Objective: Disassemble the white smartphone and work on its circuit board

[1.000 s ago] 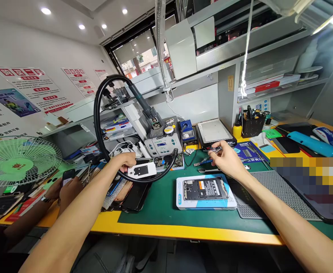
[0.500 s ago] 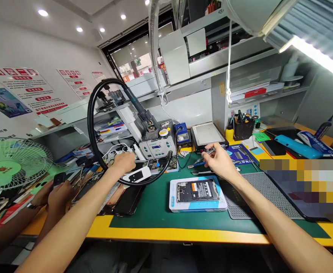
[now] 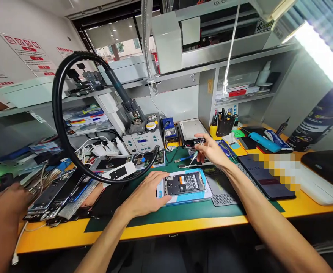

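Observation:
An opened phone [image 3: 172, 185] lies on a white-and-blue box [image 3: 204, 194], its black battery [image 3: 190, 182] exposed. My left hand [image 3: 146, 192] grips the phone's left end, thumb on the near edge and fingers at the far edge. Beyond the box, my right hand [image 3: 208, 150] is closed around a slim screwdriver [image 3: 195, 156]. The screwdriver's tip points down and left, above and apart from the phone. Under both hands spreads a green mat [image 3: 155, 220].
A black hose [image 3: 55, 110] loops up at the left beside the hot-air station [image 3: 143, 141]. Stacked phone parts [image 3: 55, 191] lie left, near another person's hand [image 3: 8, 203]. A perforated grey pad [image 3: 226, 199] and a dark phone [image 3: 264, 178] lie right.
My left hand has come from the back left down to the phone's left end. The screwdriver in my right hand now points downward. The view has shifted right.

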The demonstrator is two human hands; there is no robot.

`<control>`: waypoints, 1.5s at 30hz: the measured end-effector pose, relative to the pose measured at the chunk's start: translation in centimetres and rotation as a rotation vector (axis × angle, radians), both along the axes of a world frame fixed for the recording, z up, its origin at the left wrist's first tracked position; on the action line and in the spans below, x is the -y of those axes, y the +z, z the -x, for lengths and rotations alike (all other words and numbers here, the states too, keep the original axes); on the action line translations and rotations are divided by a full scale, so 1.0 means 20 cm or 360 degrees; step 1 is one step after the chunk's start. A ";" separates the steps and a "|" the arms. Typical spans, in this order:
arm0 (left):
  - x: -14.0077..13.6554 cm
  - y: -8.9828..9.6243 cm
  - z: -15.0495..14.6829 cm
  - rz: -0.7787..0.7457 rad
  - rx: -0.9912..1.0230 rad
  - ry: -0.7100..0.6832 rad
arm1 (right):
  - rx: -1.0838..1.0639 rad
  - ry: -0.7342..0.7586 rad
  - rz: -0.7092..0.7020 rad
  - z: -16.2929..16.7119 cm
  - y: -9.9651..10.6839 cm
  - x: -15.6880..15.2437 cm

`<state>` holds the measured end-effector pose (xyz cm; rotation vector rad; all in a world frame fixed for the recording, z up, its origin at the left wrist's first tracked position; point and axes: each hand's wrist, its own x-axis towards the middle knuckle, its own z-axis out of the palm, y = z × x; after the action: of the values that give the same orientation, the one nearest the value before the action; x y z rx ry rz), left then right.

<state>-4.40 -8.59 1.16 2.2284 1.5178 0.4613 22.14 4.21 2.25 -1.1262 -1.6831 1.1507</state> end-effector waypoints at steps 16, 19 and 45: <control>0.04 -0.18 0.06 -0.0168 0.0557 0.0116 | 0.1150 0.0186 0.0249 -0.33 -0.02 0.04; 0.04 -0.19 0.03 -0.0125 0.0987 0.0142 | 0.1162 0.0178 0.0197 -0.35 -0.06 0.06; -0.18 0.04 -0.22 0.0285 0.2551 0.0175 | 0.0406 0.0167 -0.0246 0.21 0.05 0.51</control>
<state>0.00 -5.08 2.01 0.9091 0.6608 1.5225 17.86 -5.98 3.32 -1.1355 -2.0113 0.9511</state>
